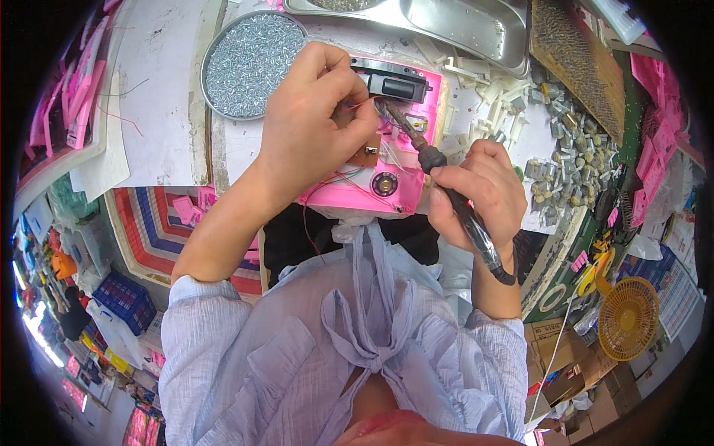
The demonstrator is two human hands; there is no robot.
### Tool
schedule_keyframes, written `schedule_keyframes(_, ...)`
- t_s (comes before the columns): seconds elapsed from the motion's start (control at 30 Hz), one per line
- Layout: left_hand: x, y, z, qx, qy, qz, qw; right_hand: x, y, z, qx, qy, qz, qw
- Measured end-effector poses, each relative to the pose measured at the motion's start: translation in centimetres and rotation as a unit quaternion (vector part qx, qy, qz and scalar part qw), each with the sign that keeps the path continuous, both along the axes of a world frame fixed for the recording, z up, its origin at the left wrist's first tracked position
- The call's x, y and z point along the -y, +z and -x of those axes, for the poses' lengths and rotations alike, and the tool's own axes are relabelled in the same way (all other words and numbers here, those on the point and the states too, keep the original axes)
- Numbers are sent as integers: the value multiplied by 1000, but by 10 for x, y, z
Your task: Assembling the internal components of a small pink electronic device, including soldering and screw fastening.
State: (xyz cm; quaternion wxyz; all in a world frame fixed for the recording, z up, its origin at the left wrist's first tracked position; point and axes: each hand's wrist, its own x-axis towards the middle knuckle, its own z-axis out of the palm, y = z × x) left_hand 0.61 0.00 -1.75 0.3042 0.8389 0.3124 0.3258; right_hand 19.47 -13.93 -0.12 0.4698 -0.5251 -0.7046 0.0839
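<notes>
A pink plastic housing (pixel 343 195) lies on the table in front of me, with a black part (pixel 398 85) at its far end and a small round speaker-like part (pixel 384 183) near its close edge. My left hand (pixel 320 111) is over the housing's left side, its thumb and fingers pinched on a thin wire (pixel 358 105). In my right hand (pixel 483 195) is a soldering iron (pixel 429 156), gripped by its dark handle. The iron's tip points to the far left, down into the housing beside the black part. Whether the tip touches anything I cannot tell.
Left of the housing stands a round metal tray (pixel 253 67) full of small screws. A steel tray (pixel 476 30) is at the back. Many small metal motors (pixel 554 178) and white plastic pieces (pixel 487 93) are heaped on the right. A cord hangs from the iron.
</notes>
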Motion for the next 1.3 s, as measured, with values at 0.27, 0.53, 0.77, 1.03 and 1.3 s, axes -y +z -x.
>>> schedule_keyframes(0.27, 0, 0, 0, -8, 1, -4, 1000, 6, 3, -3, -2, -4, -1, 1000)
schedule_keyframes(0.53, 1, 0, 0, -4, 2, -9, 1000, 10, 6, -2, -3, -7, 8, 1000)
schedule_keyframes(0.77, 1, 0, 0, 0, 1, -7, 1000, 11, 9, -3, -5, -10, 9, 1000)
schedule_keyframes(1.03, 1, 1, 1, -4, -2, -7, 1000, 12, 10, -3, -4, -9, 8, 1000)
schedule_keyframes(1.3, 0, -2, 3, -7, -10, -21, 1000, 16, 13, -7, -9, -18, 8, 1000)
